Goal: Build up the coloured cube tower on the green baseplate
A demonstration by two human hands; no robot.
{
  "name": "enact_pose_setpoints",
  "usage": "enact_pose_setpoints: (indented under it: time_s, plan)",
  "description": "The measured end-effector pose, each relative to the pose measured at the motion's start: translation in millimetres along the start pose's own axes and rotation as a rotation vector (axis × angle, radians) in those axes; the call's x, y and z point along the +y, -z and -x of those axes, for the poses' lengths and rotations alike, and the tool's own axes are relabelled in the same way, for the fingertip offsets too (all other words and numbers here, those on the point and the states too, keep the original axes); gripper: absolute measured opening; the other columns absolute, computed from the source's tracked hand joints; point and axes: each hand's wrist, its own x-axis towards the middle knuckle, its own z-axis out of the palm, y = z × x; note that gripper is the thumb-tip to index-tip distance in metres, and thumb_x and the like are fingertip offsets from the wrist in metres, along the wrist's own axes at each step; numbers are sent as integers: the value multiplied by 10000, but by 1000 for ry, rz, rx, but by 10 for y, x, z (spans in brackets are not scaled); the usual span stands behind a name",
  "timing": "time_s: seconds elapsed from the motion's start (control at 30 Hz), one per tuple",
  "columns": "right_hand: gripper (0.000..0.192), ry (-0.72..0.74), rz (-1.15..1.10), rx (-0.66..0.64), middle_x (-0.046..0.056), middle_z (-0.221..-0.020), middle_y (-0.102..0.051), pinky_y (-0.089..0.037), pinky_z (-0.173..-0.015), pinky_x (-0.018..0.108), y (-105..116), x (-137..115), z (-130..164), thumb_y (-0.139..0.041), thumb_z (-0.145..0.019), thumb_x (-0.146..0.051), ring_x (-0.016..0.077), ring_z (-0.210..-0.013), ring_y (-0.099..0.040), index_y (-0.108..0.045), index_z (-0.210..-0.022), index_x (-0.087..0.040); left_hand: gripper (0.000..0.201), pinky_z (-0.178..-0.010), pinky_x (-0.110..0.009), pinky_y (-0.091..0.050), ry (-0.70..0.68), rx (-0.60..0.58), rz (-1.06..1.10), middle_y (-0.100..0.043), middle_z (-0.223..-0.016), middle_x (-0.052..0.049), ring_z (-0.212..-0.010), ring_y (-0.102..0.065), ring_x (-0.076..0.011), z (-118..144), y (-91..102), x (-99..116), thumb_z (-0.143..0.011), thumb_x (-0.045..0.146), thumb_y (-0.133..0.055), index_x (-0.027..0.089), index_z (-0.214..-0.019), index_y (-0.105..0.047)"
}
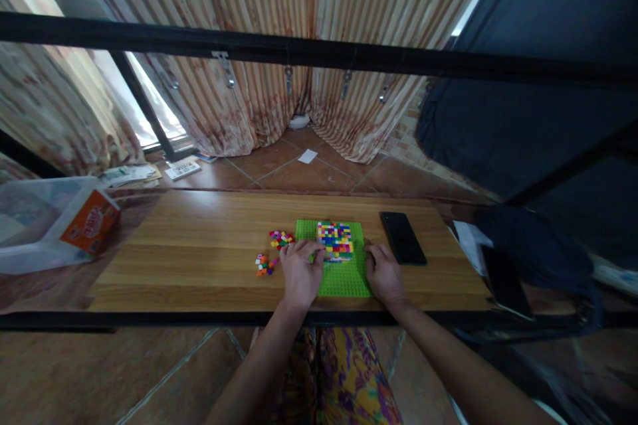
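Observation:
A green studded baseplate point(343, 285) lies on the wooden table, with a square patch of small multicoloured building bricks point(336, 239) on its upper part. My left hand point(302, 271) reaches over the plate's left side, thumb and forefinger pinched at the left edge of the patch; anything between the fingertips is too small to make out. At the plate's right edge, my right hand point(383, 272) has its fingers curled against the rim, gripping it. Two small piles of loose bricks, the upper pile point(281, 239) and the lower pile point(264, 264), sit left of the plate, near my left hand.
A black phone point(403, 238) lies on the wooden table point(199, 246) right of the plate. Another dark device point(504, 282) is at the far right, beside a dark bag point(538, 246). A clear plastic bin point(44, 226) stands left. A black metal bar point(319, 50) crosses beyond the table.

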Motion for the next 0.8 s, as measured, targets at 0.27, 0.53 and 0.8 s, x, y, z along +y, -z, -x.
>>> enact_pose_setpoints:
  time_s: [0.27,0.53,0.8]
  plan:
    - [255,10,-13,12,88,-931,-626,-495,-836,340,-4,9,-2,-390,-883,-173,209,-890,-596,-636,-950,-186,107,-779,-295,-500,271,45,407,-704,-844,-20,-781,-643,-152,-56,-150,-90,-738,126,-683,178,-831,-688]
    - [248,13,-3,2,87,-950,-625,-496,-848,341,2,13,5,-387,-892,-178,209,-900,-599,-627,-956,-190,160,-687,-255,-489,418,11,595,-671,-757,0,-699,-613,-133,-109,-165,-66,-659,92,-699,166,-797,-663]
    - [241,31,16,-7,86,-942,-627,-494,-847,343,-20,56,15,-388,-896,-181,213,-895,-599,-622,-951,-192,170,-625,-240,-466,482,-15,620,-654,-693,19,-635,-598,-122,-149,-233,-92,-647,75,-673,166,-790,-660]
